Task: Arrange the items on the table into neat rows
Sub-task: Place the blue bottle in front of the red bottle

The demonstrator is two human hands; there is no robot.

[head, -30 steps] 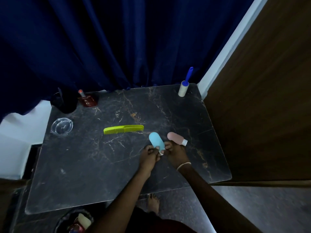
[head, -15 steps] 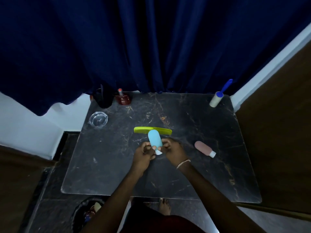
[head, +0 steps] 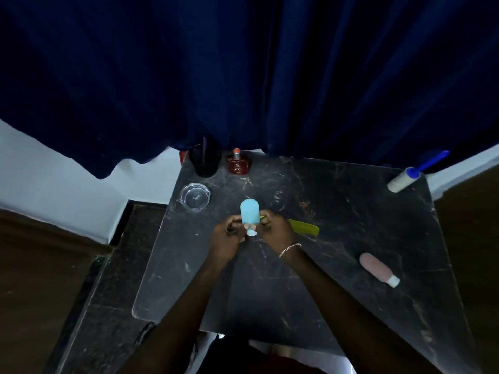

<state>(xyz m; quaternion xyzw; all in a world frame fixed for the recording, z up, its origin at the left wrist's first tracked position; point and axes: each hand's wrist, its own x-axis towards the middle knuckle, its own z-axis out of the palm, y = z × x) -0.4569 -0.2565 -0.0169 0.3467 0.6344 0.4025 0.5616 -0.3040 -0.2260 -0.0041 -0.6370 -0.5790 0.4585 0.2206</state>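
Clearly, both hands met over the middle of the dark, veined, glossy marble-look tabletop (head: 337, 238), pinching a smooth pale-blue rounded plastic bottle (head: 249, 214) between them. The left hand (head: 225, 234) had its fingertips closed on the bottle's lower left side near the small cap, and the right hand (head: 275, 229), with a thin metal chain bracelet (head: 289, 249) at the wrist, had its fingers closed on the lower right side. The bottle pointed its domed end toward twelve o'clock and its cap toward six.

Just under the right hand, at three o'clock of the bottle, lay a flat yellow-green plastic comb (head: 303, 227), partly hidden by the fingers. A ribbed clear glass ashtray (head: 195, 196) sat at ten o'clock of the bottle, near the table's left edge. Beyond it at the far edge stood a dark cylindrical cup (head: 205, 163) and, beside it, a squat deep-red glass bottle with a slim orange-tipped neck (head: 237, 164). A white roller with a blue plastic handle (head: 405, 180) lay at the far right corner, at two o'clock. A matte dusty-pink rounded bottle with a white cap (head: 376, 268) lay on its side at four o'clock, well apart from the hands. Heavy navy curtain folds (head: 243, 76) hung behind the table.

Compared with half a second before, the blue bottle had gone farther left, past the comb's left end and nearer the ashtray, while the comb, pink bottle and roller lay as before.
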